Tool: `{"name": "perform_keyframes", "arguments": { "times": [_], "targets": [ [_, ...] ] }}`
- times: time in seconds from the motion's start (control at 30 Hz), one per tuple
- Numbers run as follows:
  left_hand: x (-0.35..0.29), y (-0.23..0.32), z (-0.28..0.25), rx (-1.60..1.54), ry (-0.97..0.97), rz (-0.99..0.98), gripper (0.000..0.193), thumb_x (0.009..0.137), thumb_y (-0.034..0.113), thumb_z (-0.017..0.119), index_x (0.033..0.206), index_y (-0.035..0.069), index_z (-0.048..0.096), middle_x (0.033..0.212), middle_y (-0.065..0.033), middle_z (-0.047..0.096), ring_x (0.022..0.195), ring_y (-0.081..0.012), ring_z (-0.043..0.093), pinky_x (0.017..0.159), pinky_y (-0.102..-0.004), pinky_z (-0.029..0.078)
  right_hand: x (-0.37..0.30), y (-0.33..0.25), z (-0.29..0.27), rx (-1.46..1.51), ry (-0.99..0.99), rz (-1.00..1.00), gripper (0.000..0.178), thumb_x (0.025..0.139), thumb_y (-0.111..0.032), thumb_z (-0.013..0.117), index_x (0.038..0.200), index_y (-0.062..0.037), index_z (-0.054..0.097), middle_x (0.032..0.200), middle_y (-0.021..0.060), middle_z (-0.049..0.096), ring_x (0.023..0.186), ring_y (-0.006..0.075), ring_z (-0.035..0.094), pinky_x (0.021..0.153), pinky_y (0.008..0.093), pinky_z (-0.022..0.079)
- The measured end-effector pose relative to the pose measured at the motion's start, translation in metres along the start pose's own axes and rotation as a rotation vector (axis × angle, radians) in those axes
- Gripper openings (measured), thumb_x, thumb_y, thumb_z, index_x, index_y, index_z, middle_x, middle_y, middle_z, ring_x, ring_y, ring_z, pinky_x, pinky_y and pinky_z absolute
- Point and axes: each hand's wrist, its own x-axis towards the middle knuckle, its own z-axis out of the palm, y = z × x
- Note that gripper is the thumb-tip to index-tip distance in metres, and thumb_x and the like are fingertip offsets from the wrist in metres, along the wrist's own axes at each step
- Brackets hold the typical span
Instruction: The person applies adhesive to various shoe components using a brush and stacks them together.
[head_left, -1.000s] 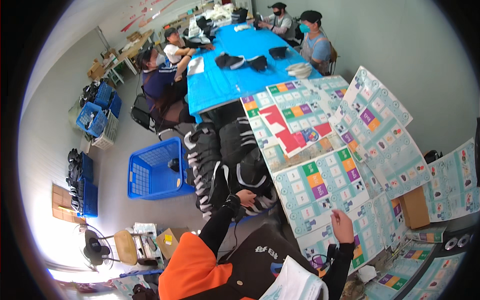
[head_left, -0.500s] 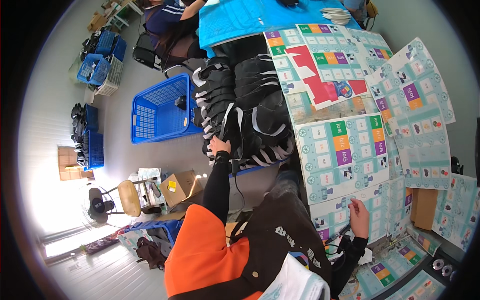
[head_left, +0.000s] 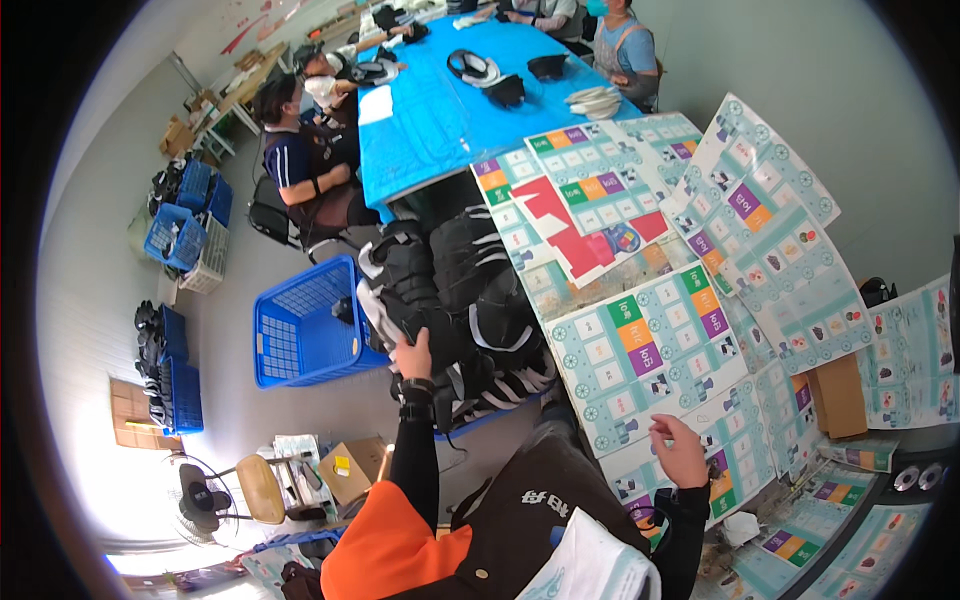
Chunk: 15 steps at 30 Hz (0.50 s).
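Observation:
Black caps (head_left: 462, 270) with white-grey edging stand stacked in rows to the left of the worktable. My left hand (head_left: 412, 355) is closed on the near end of the left row, gripping a black cap (head_left: 385, 315) by its edge. Some of its fingers are hidden behind the fabric. Over the printed sheets (head_left: 640, 350) on the table, my right hand (head_left: 680, 452) hovers with nothing in it, its fingers loosely bent and apart.
A blue basket (head_left: 270, 345) stands left of the caps, a small black item inside. Beyond, people sit around a blue-covered table (head_left: 430, 120) with more caps on it. A fan (head_left: 200, 498) and a cardboard box (head_left: 350, 470) stand at the lower left.
My view has tilted up, bringing the far table and the people into sight. My left hand has shifted to the left row's edging. My right hand stays over the sheets.

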Motion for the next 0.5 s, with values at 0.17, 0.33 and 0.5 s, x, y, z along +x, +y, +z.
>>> {"name": "perform_keyframes", "arguments": {
  "times": [0.17, 0.33, 0.5],
  "targets": [
    [-0.102, 0.141, 0.035, -1.177, -0.719, -0.794, 0.03, 0.098, 0.024, 0.065, 0.124, 0.009, 0.062, 0.116, -0.0071, 0.071, 0.099, -0.0211, 0.071, 0.081, -0.0306, 0.058, 0.019, -0.043, 0.034, -0.016, -0.116, -0.254, 0.079, 0.08, -0.015, 0.081, 0.148, -0.0038, 0.041, 0.144, 0.0203, 0.049, 0.126, 0.0301, 0.057, 0.092, 0.0374, 0.054],
    [-0.197, 0.206, 0.086, -1.216, -1.088, -1.17, 0.029, 0.102, 0.029, 0.062, 0.118, 0.005, 0.063, 0.11, -0.0071, 0.072, 0.094, -0.0187, 0.071, 0.078, -0.0256, 0.06, 0.033, -0.045, 0.045, -0.023, 0.336, -0.348, 0.087, 0.079, -0.002, 0.07, 0.155, 0.0002, 0.027, 0.151, 0.0268, 0.041, 0.136, 0.0461, 0.045, 0.11, 0.0464, 0.041],
    [-0.21, 0.234, 0.081, -0.363, -1.529, -0.408, 0.04, 0.102, 0.042, 0.06, 0.091, 0.004, 0.065, 0.064, -0.0029, 0.056, 0.057, -0.0121, 0.059, 0.055, -0.0253, 0.047, 0.023, 0.002, 0.012, -0.139, 0.649, -0.141, 0.074, 0.081, 0.012, 0.052, 0.152, -0.0054, 0.038, 0.135, 0.0289, 0.058, 0.121, 0.0463, 0.058, 0.099, 0.0469, 0.047]
  ]
}}
